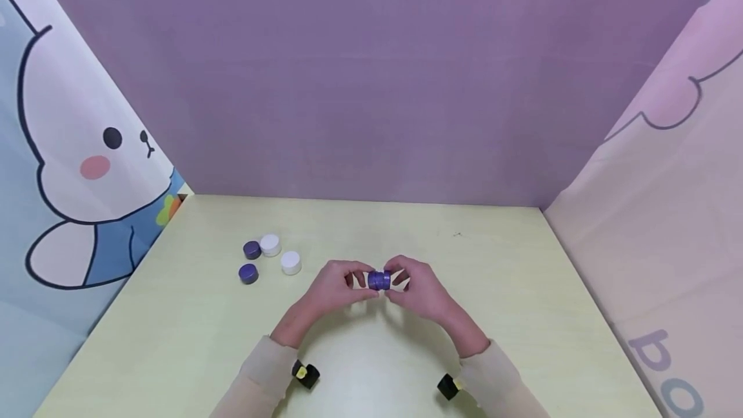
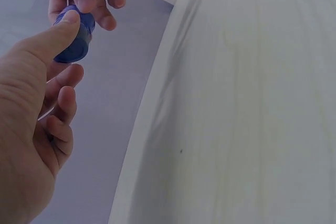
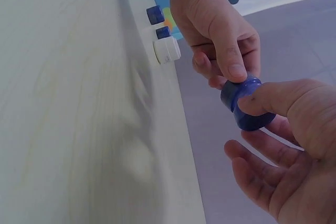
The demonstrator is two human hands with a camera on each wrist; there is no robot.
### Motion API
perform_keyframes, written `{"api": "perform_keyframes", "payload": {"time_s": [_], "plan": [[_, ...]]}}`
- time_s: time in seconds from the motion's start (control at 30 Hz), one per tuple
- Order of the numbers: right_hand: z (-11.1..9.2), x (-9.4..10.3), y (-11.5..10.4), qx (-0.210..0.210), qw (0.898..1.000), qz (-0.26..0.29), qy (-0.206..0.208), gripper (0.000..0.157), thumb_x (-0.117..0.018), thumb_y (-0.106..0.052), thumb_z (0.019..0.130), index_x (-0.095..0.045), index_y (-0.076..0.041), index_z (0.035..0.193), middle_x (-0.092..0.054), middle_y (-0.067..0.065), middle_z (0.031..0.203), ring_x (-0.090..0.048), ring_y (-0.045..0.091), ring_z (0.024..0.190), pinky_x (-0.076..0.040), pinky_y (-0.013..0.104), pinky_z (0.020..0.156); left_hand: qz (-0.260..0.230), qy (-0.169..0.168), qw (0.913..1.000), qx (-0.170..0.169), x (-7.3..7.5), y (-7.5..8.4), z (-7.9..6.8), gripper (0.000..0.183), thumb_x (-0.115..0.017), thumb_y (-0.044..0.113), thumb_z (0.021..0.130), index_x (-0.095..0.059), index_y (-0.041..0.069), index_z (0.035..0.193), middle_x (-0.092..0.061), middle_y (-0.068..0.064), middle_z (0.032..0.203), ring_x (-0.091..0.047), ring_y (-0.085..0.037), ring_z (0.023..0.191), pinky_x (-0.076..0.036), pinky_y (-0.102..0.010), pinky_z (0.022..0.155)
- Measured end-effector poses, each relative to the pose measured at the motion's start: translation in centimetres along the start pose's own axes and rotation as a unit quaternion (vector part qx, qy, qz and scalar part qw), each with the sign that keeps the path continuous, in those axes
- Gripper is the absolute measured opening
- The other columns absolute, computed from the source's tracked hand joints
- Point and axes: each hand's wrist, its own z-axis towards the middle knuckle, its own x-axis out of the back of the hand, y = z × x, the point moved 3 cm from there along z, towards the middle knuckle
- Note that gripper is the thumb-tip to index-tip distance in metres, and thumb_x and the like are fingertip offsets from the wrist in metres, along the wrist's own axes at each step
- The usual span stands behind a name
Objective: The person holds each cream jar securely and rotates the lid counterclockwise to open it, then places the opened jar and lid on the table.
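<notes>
Two hands (image 1: 341, 284) (image 1: 422, 288) pinch a cylinder (image 1: 379, 280), pale table (image 1: 551, 315) below, purple backdrop (image 1: 371, 76) behind.

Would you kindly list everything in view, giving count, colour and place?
Held piece: one, purple-blue, between both hands
Purple round pieces: two, purple, table's left side
White round pieces: two, white, near the purple pair
Table: one, pale yellow, below the hands
Dark mark: one, dark, table's far right part
Back panel: one, purple, behind the table
Rabbit-print panel: one, blue and white, left
Lettered panel: one, pinkish, right
Wrist devices: two, black and yellow, at the cuffs
Sleeves: two, beige, on the forearms
Left hand: one, pinching the held piece
Right hand: one, pinching it opposite
</notes>
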Motion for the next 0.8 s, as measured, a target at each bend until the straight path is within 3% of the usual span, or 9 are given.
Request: {"api": "perform_keyframes", "payload": {"time_s": [0.27, 0.47, 0.63, 0.8], "plan": [[-0.6, 0.4, 1.0, -0.033, 0.999, 0.013, -0.004, 0.036, -0.075, 0.003, 0.079, -0.057, -0.010, 0.107, -0.063, 0.003, 0.105, -0.065, 0.016, 0.082, -0.055, 0.026, 0.066, 0.009, 0.019, 0.9994, -0.027, 0.1, 0.3, -0.3, 0.039, -0.086, 0.036, 0.073, -0.074, 0.019, 0.106, -0.068, 0.007, 0.090, -0.055, -0.005, 0.055, -0.048, -0.024, 0.048], [-1.2, 1.3, 1.8, -0.039, 0.999, -0.010, 0.011, 0.041, -0.075, 0.002, 0.078, -0.062, -0.008, 0.116, -0.066, 0.004, 0.106, -0.064, 0.016, 0.077, -0.054, 0.027, 0.064, -0.013, 0.013, 0.9998, -0.009, -0.1, 0.3, -0.5, 0.039, -0.087, 0.034, 0.072, -0.073, 0.020, 0.106, -0.070, 0.010, 0.098, -0.060, -0.005, 0.054, -0.050, -0.026, 0.047], [-1.8, 2.3, 2.7, -0.044, 0.999, -0.003, 0.024, 0.038, -0.073, 0.007, 0.077, -0.061, -0.008, 0.110, -0.067, 0.004, 0.103, -0.064, 0.017, 0.077, -0.054, 0.028, 0.067, -0.006, 0.004, 0.9998, -0.019, -0.3, 0.3, -0.4, 0.038, -0.087, 0.033, 0.072, -0.073, 0.019, 0.105, -0.069, 0.011, 0.096, -0.060, -0.005, 0.055, -0.051, -0.026, 0.049], [-2.2, 3.0, 4.1, -0.074, 0.996, 0.007, 0.040, 0.037, -0.075, 0.007, 0.078, -0.060, -0.008, 0.108, -0.068, 0.006, 0.103, -0.065, 0.018, 0.079, -0.054, 0.027, 0.069, 0.000, -0.001, 1.0000, -0.001, -0.2, 0.2, -0.4, 0.039, -0.087, 0.033, 0.072, -0.073, 0.019, 0.105, -0.069, 0.012, 0.095, -0.058, -0.005, 0.056, -0.050, -0.026, 0.049]]}}
